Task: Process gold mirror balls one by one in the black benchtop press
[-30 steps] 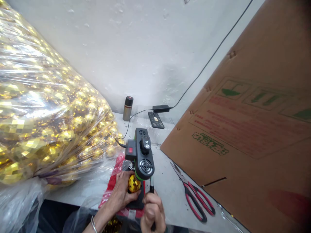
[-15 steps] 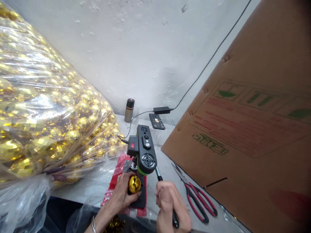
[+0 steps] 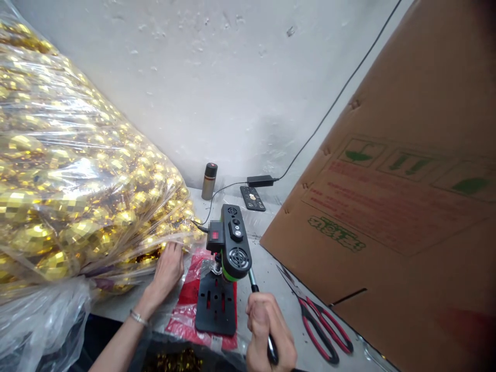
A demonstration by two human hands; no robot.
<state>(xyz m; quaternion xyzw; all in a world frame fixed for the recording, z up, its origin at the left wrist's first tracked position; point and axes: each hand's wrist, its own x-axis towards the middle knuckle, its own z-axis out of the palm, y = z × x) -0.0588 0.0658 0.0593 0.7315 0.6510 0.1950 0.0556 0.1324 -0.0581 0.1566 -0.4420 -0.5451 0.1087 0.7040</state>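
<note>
My right hand (image 3: pixel 270 330) is wrapped round the black-gripped lever handle (image 3: pixel 273 350) of a small black press-like machine (image 3: pixel 236 243). The machine's slotted black base plate (image 3: pixel 216 310) lies on a red plastic sheet (image 3: pixel 186 305), with no ball on it. My left hand (image 3: pixel 170 266) reaches to the edge of a large clear plastic bag (image 3: pixel 127 155) full of shiny gold mirrored balls (image 3: pixel 127 219). Its fingers bend down beside the balls, and the fingertips are hidden, so what they touch or hold does not show.
Red-and-black-handled scissors (image 3: pixel 325 330) lie right of the machine, beside a big cardboard box (image 3: pixel 387 206). Behind stand a dark-capped bottle (image 3: pixel 209 182), a phone (image 3: pixel 252 199) and a black power adapter (image 3: pixel 260 181) with its cable. Gold glitter pieces (image 3: pixel 174 360) show below the table edge.
My left hand has left the base plate and moved left to the bag; the gold ball it held there is gone from view. My right hand stays on the lever handle.
</note>
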